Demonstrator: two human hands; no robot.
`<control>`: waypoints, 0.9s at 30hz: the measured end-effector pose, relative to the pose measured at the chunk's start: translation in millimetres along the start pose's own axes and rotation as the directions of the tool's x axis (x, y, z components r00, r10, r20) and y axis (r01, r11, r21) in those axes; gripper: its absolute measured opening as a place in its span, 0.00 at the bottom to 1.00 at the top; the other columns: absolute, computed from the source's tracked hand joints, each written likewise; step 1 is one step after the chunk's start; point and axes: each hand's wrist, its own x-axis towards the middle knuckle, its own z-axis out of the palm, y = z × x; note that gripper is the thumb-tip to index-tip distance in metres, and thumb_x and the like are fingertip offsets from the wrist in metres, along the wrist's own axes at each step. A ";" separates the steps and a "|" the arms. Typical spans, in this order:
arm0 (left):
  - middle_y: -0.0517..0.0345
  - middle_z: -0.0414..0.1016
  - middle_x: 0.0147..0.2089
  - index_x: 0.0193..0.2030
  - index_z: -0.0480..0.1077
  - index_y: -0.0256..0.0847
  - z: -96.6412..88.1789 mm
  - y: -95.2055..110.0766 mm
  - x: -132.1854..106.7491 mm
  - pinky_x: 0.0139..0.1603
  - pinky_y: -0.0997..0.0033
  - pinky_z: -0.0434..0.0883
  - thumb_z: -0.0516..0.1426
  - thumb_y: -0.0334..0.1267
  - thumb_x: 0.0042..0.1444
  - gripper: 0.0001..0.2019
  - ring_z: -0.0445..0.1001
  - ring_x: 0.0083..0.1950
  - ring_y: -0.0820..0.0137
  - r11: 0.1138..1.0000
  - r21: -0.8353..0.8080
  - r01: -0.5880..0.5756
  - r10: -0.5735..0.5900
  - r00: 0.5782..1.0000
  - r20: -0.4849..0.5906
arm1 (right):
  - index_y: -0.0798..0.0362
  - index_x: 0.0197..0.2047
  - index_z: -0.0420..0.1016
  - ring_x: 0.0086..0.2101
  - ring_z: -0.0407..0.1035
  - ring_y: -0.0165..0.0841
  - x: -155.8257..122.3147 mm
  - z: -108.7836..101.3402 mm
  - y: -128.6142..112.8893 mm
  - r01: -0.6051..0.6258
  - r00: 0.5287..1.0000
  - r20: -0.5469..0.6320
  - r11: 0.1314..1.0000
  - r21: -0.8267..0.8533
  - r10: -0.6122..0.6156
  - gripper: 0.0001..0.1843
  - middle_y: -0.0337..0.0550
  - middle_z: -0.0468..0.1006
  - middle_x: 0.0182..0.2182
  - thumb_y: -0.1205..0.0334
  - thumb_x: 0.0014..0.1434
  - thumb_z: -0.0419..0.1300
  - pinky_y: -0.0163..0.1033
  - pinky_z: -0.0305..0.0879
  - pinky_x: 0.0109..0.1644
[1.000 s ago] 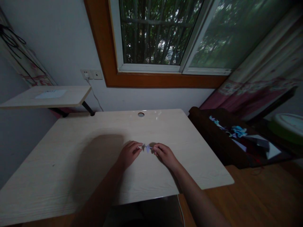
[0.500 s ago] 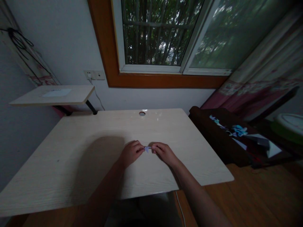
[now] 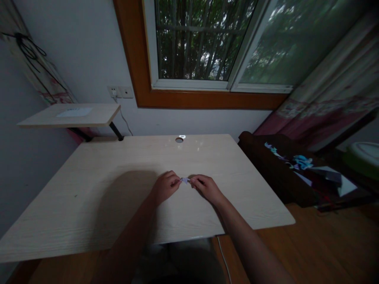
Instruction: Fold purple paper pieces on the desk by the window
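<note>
I see the left hand (image 3: 165,187) and the right hand (image 3: 206,188) have come closer than a second ago — both pinch the small pale-violet folded paper piece (image 3: 185,180) between fingertips. It sits just above the light wooden desk (image 3: 89,197) (near its middle), so the fold looks pressed tighter now.

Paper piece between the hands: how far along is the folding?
Done: the paper piece is already small and compact, so it looks folded several times. In hand: left hand and right hand pinch it from either side, just above the desk. Left: cannot tell; the piece is too small and dim to read its shape. No other sheets show on the desk.
</note>
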 end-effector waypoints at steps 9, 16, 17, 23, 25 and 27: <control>0.56 0.72 0.33 0.36 0.75 0.40 0.9 -1.9 0.2 0.35 0.75 0.67 0.55 0.38 0.63 0.08 0.70 0.33 0.73 0.999 0.005 0.052 -0.052 0.999 -0.016 | 0.51 0.36 0.79 0.30 0.70 0.32 -0.5 2.9 2.3 0.020 1.000 -0.013 1.000 -0.014 -0.020 0.16 0.40 0.78 0.27 0.51 0.65 0.55 0.34 0.64 0.37; 0.57 0.72 0.32 0.33 0.75 0.40 1.3 -2.1 0.6 0.36 0.75 0.65 0.55 0.38 0.63 0.09 0.70 0.34 0.73 0.998 0.025 0.066 -0.066 0.998 0.005 | 0.51 0.37 0.80 0.29 0.70 0.32 -1.7 4.6 2.2 0.010 0.999 -0.034 1.000 -0.022 -0.011 0.16 0.40 0.78 0.27 0.49 0.64 0.57 0.34 0.64 0.35; 0.57 0.72 0.32 0.33 0.75 0.40 1.3 -2.2 1.1 0.37 0.75 0.65 0.55 0.38 0.63 0.10 0.70 0.34 0.73 0.997 0.027 0.066 -0.067 0.998 0.007 | 0.51 0.37 0.80 0.29 0.70 0.32 -1.9 4.8 2.7 0.007 0.999 -0.036 1.000 -0.022 -0.008 0.16 0.40 0.79 0.28 0.49 0.63 0.57 0.34 0.64 0.35; 0.57 0.73 0.33 0.35 0.75 0.40 1.7 -4.3 3.7 0.37 0.75 0.65 0.55 0.38 0.63 0.09 0.70 0.34 0.73 0.996 0.005 0.092 -0.092 0.996 0.021 | 0.51 0.37 0.80 0.29 0.70 0.32 -2.8 5.0 6.8 -0.014 0.998 -0.062 0.999 -0.040 0.011 0.15 0.41 0.80 0.29 0.49 0.62 0.59 0.34 0.64 0.33; 0.58 0.73 0.34 0.35 0.75 0.40 1.5 -4.5 4.0 0.37 0.75 0.65 0.55 0.38 0.63 0.09 0.70 0.35 0.73 0.995 0.003 0.096 -0.096 0.995 0.022 | 0.51 0.37 0.81 0.29 0.70 0.33 -2.6 4.7 6.9 -0.011 0.997 -0.077 0.998 -0.058 0.007 0.14 0.40 0.80 0.29 0.50 0.62 0.59 0.35 0.64 0.34; 0.58 0.73 0.34 0.35 0.76 0.40 1.2 -4.2 4.0 0.37 0.75 0.65 0.55 0.38 0.63 0.10 0.70 0.35 0.73 0.996 0.001 0.092 -0.092 0.995 0.033 | 0.50 0.37 0.81 0.31 0.72 0.33 -2.5 4.4 6.1 -0.005 0.996 -0.090 0.998 -0.070 -0.002 0.13 0.41 0.81 0.30 0.52 0.62 0.59 0.35 0.65 0.36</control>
